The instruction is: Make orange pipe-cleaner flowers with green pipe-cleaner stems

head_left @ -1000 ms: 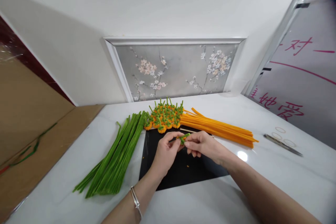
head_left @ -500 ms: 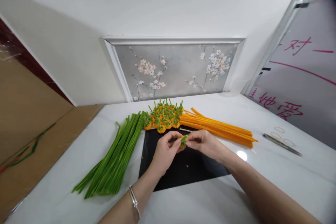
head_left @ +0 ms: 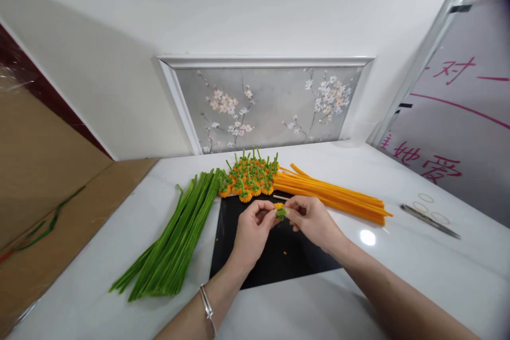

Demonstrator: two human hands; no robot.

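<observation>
Pinched between both our hands, left hand point(head_left: 250, 229) and right hand point(head_left: 311, 219), we hold a small green-and-orange fuzzy pipe-cleaner piece point(head_left: 280, 212) above the black rectangular mat point(head_left: 279, 260), near the bundle of long green pipe cleaners point(head_left: 175, 239).

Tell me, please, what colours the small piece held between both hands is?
Orange with a green tip, the small piece shows best in the head view.

Both hands have edged up the mat, and the green stem point(head_left: 281, 213) now shows an orange bit beside it.
</observation>
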